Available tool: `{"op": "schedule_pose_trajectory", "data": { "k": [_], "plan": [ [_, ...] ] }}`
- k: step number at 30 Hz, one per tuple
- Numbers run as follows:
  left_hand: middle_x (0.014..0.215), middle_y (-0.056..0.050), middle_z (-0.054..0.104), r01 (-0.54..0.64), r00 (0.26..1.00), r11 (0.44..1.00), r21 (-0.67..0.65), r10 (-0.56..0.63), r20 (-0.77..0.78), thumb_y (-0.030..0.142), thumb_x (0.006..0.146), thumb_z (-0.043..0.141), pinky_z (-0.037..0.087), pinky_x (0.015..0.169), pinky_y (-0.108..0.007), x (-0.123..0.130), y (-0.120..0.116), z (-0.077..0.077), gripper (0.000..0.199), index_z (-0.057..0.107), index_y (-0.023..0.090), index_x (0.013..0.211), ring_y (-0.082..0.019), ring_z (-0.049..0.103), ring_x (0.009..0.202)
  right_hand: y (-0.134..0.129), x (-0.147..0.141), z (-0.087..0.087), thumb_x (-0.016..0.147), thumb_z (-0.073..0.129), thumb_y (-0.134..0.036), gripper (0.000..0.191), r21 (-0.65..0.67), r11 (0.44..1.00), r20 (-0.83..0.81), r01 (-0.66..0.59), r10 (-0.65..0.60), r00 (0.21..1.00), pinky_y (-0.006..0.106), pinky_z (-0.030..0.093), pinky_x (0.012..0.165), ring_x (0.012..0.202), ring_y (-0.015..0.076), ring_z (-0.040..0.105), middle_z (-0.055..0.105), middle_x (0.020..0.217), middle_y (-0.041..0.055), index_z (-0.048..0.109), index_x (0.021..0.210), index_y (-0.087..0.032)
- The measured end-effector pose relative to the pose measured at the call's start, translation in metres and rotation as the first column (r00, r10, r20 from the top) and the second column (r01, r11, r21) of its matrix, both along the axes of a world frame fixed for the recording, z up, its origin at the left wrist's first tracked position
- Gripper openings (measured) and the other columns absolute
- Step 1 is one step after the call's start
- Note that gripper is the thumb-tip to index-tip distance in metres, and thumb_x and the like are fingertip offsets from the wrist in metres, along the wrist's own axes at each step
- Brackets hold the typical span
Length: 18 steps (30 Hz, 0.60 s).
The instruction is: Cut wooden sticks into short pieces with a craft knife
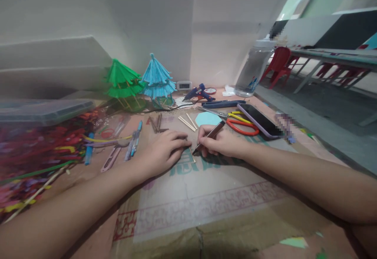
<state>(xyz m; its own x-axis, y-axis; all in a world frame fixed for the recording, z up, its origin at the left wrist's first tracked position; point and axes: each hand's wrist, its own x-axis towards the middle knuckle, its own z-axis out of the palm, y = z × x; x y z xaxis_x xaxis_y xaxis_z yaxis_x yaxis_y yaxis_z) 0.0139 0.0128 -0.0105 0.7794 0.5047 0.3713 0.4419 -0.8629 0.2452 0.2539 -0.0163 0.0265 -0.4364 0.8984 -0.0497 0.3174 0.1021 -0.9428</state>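
My right hand (216, 141) is closed round a dark brown marker pen (213, 132), its tip at a thin wooden stick (193, 155) on the cardboard sheet (176, 200). With its fingertips my left hand (166, 151) pins the upper end of that stick down. Beyond the left hand lie a few brown-coloured sticks (155, 123); several plain wooden sticks (187, 123) rest to their right. A light-blue paper octagon (208, 119) lies just behind my right hand. A green model pavilion (123, 80) and a blue one (158, 80) stand at the back.
Scissors (241, 126), a phone (259, 120), a navy cutter-like tool (224, 104) and a glue gun (198, 92) lie at back right, near a water bottle (253, 68). Pens (135, 139), a pink cutter (112, 158) and a heap of coloured scraps (38, 153) are at left.
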Motion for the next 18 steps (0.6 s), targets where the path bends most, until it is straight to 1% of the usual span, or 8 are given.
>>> {"op": "schedule_pose_trajectory", "data": {
  "k": [4, 8, 11, 15, 18],
  "plan": [
    [0.135, -0.01, 0.064, -0.005, 1.0, 1.0, 0.003, 0.005, 0.0, 0.018, 0.098, 0.049, 0.049, 0.104, -0.049, 0.0002, -0.0009, 0.0011, 0.035, 0.07, 0.024, 0.126, -0.027, 0.059, 0.124, -0.0012, -0.0012, 0.0001, 0.082, 0.058, -0.021, 0.011, 0.008, 1.0, 0.024, 0.003, -0.003, 1.0, 0.015, 0.034, 0.04, 0.042, 0.0062, 0.047, 0.064, 0.055, -0.0036, 0.05, 0.076, -0.02],
    [0.135, -0.009, 0.064, -0.019, 1.0, 1.0, -0.003, 0.019, -0.011, 0.018, 0.098, 0.05, 0.05, 0.104, -0.047, 0.0005, -0.0023, 0.0017, 0.035, 0.069, 0.024, 0.126, -0.027, 0.059, 0.124, -0.0006, -0.0017, 0.0006, 0.082, 0.059, -0.025, 0.012, -0.027, 1.0, 0.025, 0.004, -0.004, 1.0, 0.016, 0.034, 0.04, 0.042, 0.0068, 0.047, 0.063, 0.054, -0.004, 0.049, 0.077, -0.021],
    [0.135, -0.009, 0.064, -0.026, 1.0, 1.0, -0.003, 0.026, -0.007, 0.018, 0.098, 0.051, 0.049, 0.104, -0.047, 0.0009, -0.0028, 0.0019, 0.034, 0.069, 0.024, 0.126, -0.026, 0.058, 0.124, -0.0012, -0.0006, 0.002, 0.081, 0.061, -0.028, 0.016, -0.046, 0.998, 0.024, -0.035, 0.036, 0.999, 0.017, 0.035, 0.042, 0.044, 0.0072, 0.048, 0.064, 0.054, -0.0035, 0.048, 0.076, -0.021],
    [0.135, -0.01, 0.064, -0.032, 0.999, 0.999, -0.028, 0.031, -0.014, 0.019, 0.098, 0.05, 0.05, 0.103, -0.048, 0.0017, -0.0033, 0.0034, 0.033, 0.07, 0.024, 0.124, -0.027, 0.059, 0.123, -0.0024, 0.0007, 0.0033, 0.081, 0.062, -0.03, 0.018, -0.066, 0.994, 0.022, -0.087, 0.088, 0.996, 0.018, 0.038, 0.045, 0.047, 0.0084, 0.053, 0.065, 0.055, -0.0022, 0.048, 0.075, -0.02],
    [0.135, -0.01, 0.064, -0.031, 1.0, 0.999, -0.037, 0.031, -0.006, 0.018, 0.098, 0.05, 0.05, 0.104, -0.048, 0.0018, -0.0034, 0.004, 0.033, 0.07, 0.023, 0.123, -0.027, 0.059, 0.123, -0.0024, 0.0005, 0.0024, 0.083, 0.06, -0.028, 0.016, -0.058, 0.997, 0.025, -0.054, 0.056, 0.998, 0.017, 0.036, 0.043, 0.045, 0.0074, 0.05, 0.064, 0.056, -0.0028, 0.048, 0.077, -0.02]
  ]
}}
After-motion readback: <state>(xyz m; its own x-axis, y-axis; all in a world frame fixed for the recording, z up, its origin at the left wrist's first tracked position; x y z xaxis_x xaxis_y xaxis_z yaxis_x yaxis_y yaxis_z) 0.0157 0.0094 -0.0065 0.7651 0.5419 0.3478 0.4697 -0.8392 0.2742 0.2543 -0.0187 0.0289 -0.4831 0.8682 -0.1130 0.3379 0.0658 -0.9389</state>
